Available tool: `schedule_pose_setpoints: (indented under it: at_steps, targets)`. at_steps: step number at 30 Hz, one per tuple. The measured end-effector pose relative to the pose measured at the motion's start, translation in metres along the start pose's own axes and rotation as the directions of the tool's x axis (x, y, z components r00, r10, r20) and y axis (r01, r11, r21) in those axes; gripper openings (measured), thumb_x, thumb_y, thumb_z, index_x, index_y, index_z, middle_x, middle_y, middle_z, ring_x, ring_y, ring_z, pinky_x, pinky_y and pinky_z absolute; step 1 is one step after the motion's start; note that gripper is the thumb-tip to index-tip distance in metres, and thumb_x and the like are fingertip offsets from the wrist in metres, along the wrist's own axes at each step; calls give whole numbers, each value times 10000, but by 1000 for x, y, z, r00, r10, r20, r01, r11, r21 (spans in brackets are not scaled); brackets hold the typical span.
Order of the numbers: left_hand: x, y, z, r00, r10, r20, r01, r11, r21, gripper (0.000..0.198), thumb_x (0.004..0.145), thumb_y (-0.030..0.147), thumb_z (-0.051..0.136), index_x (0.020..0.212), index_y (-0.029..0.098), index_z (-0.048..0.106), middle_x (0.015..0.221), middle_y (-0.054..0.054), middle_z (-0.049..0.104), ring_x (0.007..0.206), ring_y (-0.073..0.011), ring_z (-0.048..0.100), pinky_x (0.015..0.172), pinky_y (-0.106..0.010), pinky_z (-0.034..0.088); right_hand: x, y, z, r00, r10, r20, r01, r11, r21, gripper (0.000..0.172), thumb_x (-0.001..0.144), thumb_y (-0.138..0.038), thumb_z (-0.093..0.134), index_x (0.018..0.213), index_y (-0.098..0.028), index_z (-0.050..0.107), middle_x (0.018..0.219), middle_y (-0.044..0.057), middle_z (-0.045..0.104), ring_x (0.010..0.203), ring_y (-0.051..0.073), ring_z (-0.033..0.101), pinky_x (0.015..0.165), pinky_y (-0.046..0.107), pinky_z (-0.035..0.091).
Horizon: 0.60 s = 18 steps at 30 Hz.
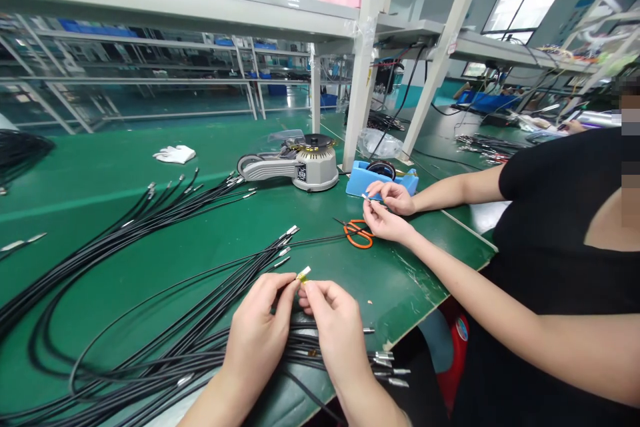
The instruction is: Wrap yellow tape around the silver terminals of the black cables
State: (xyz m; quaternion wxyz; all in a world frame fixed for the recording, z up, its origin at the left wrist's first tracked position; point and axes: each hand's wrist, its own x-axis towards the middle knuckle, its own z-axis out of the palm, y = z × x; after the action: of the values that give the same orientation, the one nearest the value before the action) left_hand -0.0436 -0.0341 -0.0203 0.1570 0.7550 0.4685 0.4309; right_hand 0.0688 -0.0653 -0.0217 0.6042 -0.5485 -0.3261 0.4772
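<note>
Yellow tape (303, 273), light and fiddly: left hand (255, 327) and right hand (335, 327) nearly closed, pinching it between fingertips. Black cables (165, 363) limp; best held near metal tips (286, 239).

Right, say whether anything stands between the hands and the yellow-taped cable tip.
Nothing visible does: the left hand and right hand pinch the yellow-taped cable tip directly between them.

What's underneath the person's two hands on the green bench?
Black cables with metal tips lie in a loose bundle beneath the left hand and right hand, on the green bench top. The stretch directly under the palms is hidden.
</note>
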Motion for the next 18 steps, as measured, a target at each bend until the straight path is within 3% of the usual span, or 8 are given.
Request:
schedule_pose_setpoints:
  at_steps: [5,13,18]
  targets:
    - [0,1,-2,1000,31,-4,-31,999,-9,87,896,228,524,911,219,609,843,3,633,764,-116,608,711,-207,484,-2,-1,0,1000,13,20,-13,1000,25,322,811,-413,593,801,-119,724,774,95,711,726,198,630,682,290,492]
    - [-3,-3,-1,993,119,-22,-118,993,26,106,904,165,499,936,208,591,865,-6,607,792,-102,598,714,-189,478,-19,-10,-2,964,216,157,-264,865,427,375,768,-348,650,1033,-85,683,932,146,719,713,159,637,635,258,525]
    - [1,-1,-3,979,182,-89,-176,982,72,91,896,173,512,934,201,590,860,-10,613,784,-105,606,723,-190,487,-12,-9,-4,973,216,81,-230,877,422,485,794,-425,627,1145,-92,591,949,141,702,721,170,635,629,287,540]
